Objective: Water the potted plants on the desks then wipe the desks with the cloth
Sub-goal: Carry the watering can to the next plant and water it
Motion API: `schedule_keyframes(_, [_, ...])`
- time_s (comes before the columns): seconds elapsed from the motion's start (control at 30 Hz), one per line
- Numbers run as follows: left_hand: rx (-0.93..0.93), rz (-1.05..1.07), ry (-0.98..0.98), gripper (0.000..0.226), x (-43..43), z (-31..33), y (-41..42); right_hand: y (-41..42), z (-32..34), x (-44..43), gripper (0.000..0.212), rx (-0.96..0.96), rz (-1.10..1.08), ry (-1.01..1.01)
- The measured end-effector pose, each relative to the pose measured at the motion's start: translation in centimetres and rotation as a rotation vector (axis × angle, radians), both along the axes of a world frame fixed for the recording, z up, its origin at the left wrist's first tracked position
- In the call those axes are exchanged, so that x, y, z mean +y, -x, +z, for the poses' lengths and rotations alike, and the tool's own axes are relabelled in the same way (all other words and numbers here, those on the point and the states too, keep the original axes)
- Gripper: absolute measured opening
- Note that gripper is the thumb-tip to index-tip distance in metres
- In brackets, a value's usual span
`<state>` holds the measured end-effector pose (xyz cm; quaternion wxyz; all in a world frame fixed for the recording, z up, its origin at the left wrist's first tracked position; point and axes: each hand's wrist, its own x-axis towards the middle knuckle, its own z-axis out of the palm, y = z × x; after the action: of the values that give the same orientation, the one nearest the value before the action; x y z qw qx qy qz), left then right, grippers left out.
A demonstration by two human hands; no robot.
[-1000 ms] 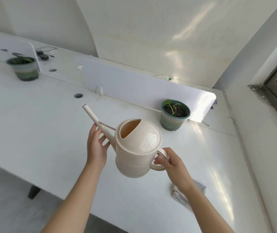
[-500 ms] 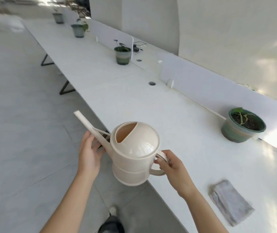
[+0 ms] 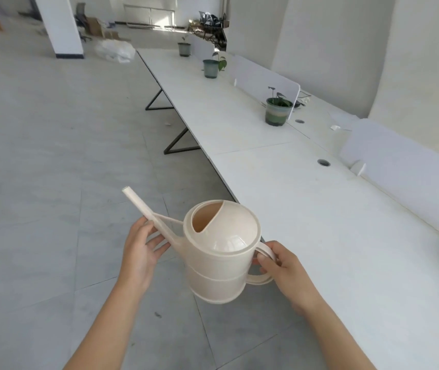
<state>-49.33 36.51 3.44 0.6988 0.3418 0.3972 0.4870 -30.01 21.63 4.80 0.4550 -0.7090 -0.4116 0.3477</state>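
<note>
Watering can (image 3: 221, 252) now past desk (image 3: 319, 209) edge, above open floor (image 3: 39, 182).

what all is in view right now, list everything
watering can: one, cream, held up beside the desk edge
potted plants: three, green-grey pots, spaced along the desks
desks: one long row, white, right side
dividers: two, white, along the desks' far side
cable holes: two, dark, near the dividers
pillar: one, white, far left
plastic bag: one, white, on the floor beyond the desks
left hand: one, fingers against the spout
right hand: one, grips the can's handle
</note>
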Motion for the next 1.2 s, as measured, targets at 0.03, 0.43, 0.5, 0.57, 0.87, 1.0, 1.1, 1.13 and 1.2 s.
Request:
schedule_keyframes(0.03, [0.0, -0.007, -0.008, 0.012, 1.4, 0.2, 0.7, 0.6, 0.1, 1.3, 0.02, 0.004, -0.009, -0.007])
schedule_keyframes(0.43, [-0.03, -0.054, -0.034, 0.021, 14.6, 1.3, 5.1, 4.5, 0.4, 16.0, 0.006, 0.124, -0.156, -0.098])
schedule_keyframes(0.5, [-0.042, -0.037, -0.011, 0.023, 16.5, 0.7, 4.8, 4.1, 0.1, 18.1, 0.017, 0.137, -0.167, -0.088])
schedule_keyframes(0.57, [-0.042, -0.031, 0.005, 0.025, 18.6, 0.2, 3.9, 3.3, 0.0, 20.1, 0.024, 0.131, -0.165, -0.079])
schedule_keyframes(0.87, [-0.017, 0.05, 0.025, 0.027, 29.5, -0.2, -3.1, -3.7, 0.2, 31.0, 0.009, 0.138, 0.033, -0.025])
schedule_keyframes(1.0, [-0.016, 0.102, 0.023, 0.034, 33.7, 0.0, -5.4, -6.5, 0.8, 36.2, 0.021, 0.196, 0.059, 0.0])
schedule_keyframes(1.1, [-0.014, 0.125, 0.048, 0.035, 37.2, 0.0, -6.8, -8.1, 0.9, 40.1, 0.019, 0.254, 0.072, 0.023])
schedule_keyframes(1.13, [-0.013, 0.126, 0.05, 0.031, 38.5, -0.1, -7.2, -8.5, 0.9, 41.4, 0.019, 0.267, 0.074, 0.031])
schedule_keyframes(1.2, [-0.012, 0.127, 0.048, 0.026, 41.1, -0.3, -7.8, -9.1, 0.7, 44.1, 0.02, 0.296, 0.064, 0.042])
